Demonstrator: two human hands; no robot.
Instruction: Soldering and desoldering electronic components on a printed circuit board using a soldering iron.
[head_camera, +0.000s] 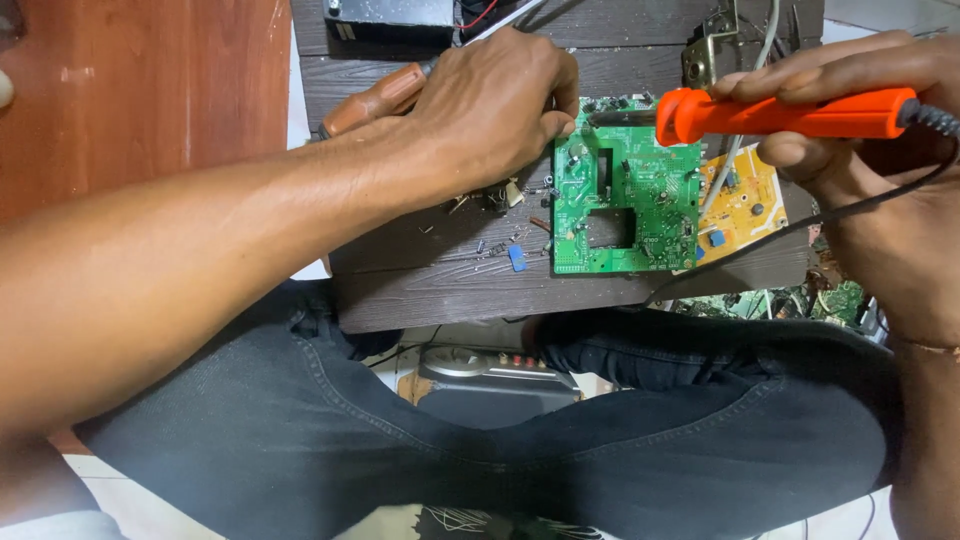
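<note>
Left hand (495, 105): closed around a brown-handled tool (375, 100); its tip is hidden, maybe touching the board.
Green board (625, 190): flat on the dark wooden plank (440, 275), between both hands.
Right hand (870, 150): gripping an orange soldering iron (790, 113), over the board's top edge.
Yellow board (742, 205): just beside the green one.

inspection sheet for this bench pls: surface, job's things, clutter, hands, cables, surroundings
Surface: dark wooden board across the lap.
Job's things: green circuit board; yellow circuit board beside it.
Clutter: loose small parts, a blue component.
Hands: left hand grips a brown-handled tool; right hand holds an orange soldering iron.
Cables: black cord from the iron; grey wire.
Surroundings: silver device below; black box.
</note>
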